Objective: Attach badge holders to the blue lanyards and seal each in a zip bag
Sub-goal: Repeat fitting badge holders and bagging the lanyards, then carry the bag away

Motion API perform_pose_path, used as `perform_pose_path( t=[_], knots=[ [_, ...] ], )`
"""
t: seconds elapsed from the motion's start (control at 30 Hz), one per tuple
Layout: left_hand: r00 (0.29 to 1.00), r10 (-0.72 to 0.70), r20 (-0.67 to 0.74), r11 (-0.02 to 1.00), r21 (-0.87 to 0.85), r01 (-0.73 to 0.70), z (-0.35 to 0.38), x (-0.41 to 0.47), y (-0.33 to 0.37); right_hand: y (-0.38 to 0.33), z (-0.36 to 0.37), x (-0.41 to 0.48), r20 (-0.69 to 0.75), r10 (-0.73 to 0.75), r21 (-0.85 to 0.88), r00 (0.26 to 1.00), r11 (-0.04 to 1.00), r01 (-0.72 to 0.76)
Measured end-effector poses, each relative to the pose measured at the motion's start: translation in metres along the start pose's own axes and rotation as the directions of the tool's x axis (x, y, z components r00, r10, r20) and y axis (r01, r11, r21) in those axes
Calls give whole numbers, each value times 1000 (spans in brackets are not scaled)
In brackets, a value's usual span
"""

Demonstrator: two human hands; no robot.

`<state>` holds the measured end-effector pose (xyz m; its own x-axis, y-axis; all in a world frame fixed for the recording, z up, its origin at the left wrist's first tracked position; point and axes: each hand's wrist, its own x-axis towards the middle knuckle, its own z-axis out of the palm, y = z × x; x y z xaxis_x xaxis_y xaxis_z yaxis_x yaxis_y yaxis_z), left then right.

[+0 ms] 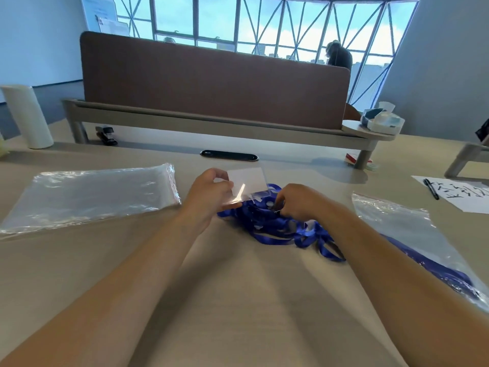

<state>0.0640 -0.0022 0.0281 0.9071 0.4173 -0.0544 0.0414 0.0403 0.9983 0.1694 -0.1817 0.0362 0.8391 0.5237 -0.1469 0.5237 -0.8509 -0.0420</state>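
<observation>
My left hand [209,192] pinches a clear badge holder [247,181] with a white card inside, held tilted just above the table. To its right, my right hand [296,201] pinches the metal clip end of a blue lanyard, close to the holder's lower edge. A tangled pile of blue lanyards [277,229] lies under and in front of both hands. A stack of empty clear zip bags [87,197] lies at the left. At the right lies a zip bag [412,234] with a blue lanyard inside.
A white cylinder [27,116] and a black stapler [105,135] stand at the back left. A raised shelf with a brown divider [211,86] crosses the back, a tissue box [383,120] on its right end. Paper with a black pen [431,189] lies far right.
</observation>
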Motion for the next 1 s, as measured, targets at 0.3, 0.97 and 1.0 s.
perform_pose_path(
  t=[0.3,0.97,1.0],
  knots=[
    [983,170,-76,985,-12,-171,-19,6,22,-4,-53,-2,-256,-74,79,964,992,97],
    [904,422,-68,817,462,-346,-30,13,30,-57,-60,5,-437,-209,418,875,814,404],
    [908,417,-48,810,473,-347,-28,13,28,-58,-57,7,-444,-211,433,871,800,415]
  ],
)
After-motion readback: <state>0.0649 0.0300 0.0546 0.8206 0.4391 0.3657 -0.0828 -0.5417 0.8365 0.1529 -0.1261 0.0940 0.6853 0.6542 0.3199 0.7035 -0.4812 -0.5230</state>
